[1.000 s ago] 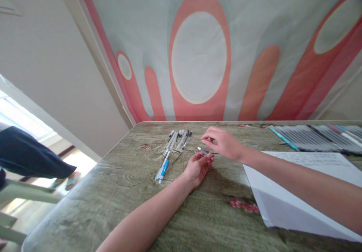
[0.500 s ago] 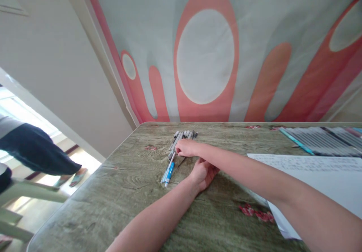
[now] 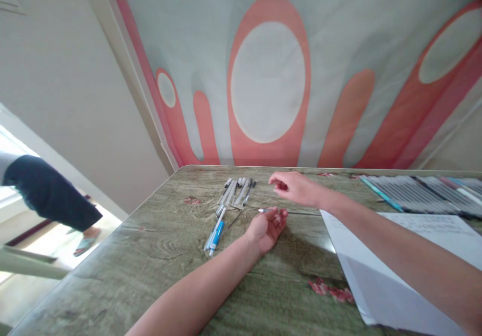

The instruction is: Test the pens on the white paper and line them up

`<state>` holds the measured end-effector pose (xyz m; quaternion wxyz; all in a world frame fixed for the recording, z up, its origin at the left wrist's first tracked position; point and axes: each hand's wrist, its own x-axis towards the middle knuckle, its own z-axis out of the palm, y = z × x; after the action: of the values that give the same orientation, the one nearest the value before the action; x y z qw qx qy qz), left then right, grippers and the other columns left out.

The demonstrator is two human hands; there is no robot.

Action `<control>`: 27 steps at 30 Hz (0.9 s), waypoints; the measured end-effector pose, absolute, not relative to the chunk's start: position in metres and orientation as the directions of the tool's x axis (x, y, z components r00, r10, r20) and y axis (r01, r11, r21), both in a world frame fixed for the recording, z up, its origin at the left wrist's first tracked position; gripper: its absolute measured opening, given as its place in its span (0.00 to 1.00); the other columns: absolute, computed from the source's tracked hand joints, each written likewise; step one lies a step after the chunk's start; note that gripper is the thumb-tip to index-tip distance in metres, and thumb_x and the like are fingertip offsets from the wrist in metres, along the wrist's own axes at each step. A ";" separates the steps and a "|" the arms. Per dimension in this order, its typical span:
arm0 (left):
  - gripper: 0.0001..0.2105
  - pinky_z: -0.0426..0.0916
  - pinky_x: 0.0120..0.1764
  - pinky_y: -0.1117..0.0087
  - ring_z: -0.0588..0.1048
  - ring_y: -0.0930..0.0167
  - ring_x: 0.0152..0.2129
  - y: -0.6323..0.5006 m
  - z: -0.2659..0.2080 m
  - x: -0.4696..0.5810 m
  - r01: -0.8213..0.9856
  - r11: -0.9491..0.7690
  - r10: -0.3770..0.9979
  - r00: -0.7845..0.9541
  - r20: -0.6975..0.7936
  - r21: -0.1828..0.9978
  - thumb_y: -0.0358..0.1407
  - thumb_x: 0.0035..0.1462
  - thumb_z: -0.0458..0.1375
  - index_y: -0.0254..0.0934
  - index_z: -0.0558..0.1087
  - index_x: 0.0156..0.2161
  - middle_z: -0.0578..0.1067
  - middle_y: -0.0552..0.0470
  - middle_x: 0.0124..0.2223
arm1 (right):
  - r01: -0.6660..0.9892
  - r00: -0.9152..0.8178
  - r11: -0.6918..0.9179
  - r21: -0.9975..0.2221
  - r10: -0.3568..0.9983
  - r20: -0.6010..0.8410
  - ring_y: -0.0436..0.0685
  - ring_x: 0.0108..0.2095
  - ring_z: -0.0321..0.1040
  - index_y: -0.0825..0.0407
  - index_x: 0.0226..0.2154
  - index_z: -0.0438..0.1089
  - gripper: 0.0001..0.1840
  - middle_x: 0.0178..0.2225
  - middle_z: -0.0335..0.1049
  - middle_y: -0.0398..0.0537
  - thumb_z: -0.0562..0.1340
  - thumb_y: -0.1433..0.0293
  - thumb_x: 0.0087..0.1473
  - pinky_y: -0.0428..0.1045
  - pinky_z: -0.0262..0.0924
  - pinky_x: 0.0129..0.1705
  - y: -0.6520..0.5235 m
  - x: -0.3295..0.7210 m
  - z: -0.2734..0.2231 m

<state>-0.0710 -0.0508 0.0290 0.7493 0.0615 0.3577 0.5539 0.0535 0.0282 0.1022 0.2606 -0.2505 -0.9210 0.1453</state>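
The left hand (image 3: 268, 229) hides most of a pen (image 3: 263, 210). The right arm (image 3: 395, 250) covers some paper (image 3: 361, 278), and its words (image 3: 425, 220) are too tiny to read. Picture edges cut off the pen row (image 3: 422, 195) and another person (image 3: 48, 190).

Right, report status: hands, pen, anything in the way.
Left hand holding a pen, mostly hidden. Right hand raised, fingers curled, nothing visible in it. Loose pens left of right hand; no obstruction visible between hands.
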 end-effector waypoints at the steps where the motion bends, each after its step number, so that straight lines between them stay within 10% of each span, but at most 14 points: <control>1: 0.02 0.69 0.31 0.76 0.73 0.76 0.26 -0.046 0.029 -0.069 -0.795 0.377 0.872 0.130 -0.473 0.475 0.26 0.53 0.54 0.30 0.66 0.30 0.73 0.48 0.29 | 0.401 -0.726 0.828 -0.392 0.549 0.415 0.48 0.25 0.61 0.54 0.33 0.67 0.07 0.26 0.67 0.43 0.57 0.74 0.48 0.44 0.52 0.29 0.028 0.064 0.101; 11: 0.03 0.61 0.22 0.84 0.66 0.83 0.19 -0.028 0.023 -0.072 -0.849 0.210 0.968 0.113 -0.223 0.484 0.28 0.51 0.58 0.33 0.67 0.32 0.67 0.57 0.25 | 0.378 -0.679 0.809 -0.450 0.572 0.460 0.49 0.27 0.62 0.54 0.29 0.67 0.04 0.27 0.67 0.45 0.56 0.74 0.49 0.44 0.56 0.31 0.013 0.086 0.083; 27: 0.01 0.67 0.26 0.82 0.70 0.81 0.22 -0.031 0.020 -0.072 -0.843 0.285 0.946 0.171 -0.276 0.456 0.27 0.51 0.57 0.30 0.68 0.31 0.70 0.53 0.27 | 0.383 -0.684 0.828 -0.410 0.552 0.477 0.49 0.27 0.62 0.54 0.27 0.67 0.04 0.27 0.66 0.45 0.56 0.74 0.50 0.44 0.55 0.31 0.004 0.083 0.080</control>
<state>-0.0720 -0.0307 0.0201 0.7586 0.0993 0.2591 0.5895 0.0826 0.0044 0.0796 0.3026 -0.2577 -0.9069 0.1399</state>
